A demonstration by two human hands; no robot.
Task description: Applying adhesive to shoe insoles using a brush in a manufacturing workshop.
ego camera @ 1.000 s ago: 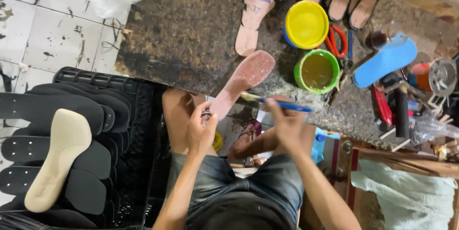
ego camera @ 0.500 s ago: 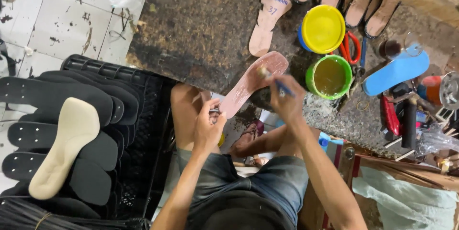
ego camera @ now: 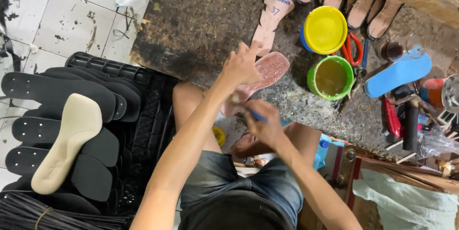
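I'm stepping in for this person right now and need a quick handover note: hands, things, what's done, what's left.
Left hand grips the pink sole, held out over the dark mat.
Right hand holds a blue-handled brush at the sole's near end.
Green glue pot stands open beside the yellow-lidded tub.
Black soles and one cream insole lie stacked on the black crate.
Done: cannot tell how much is coated.
Left: not visible.
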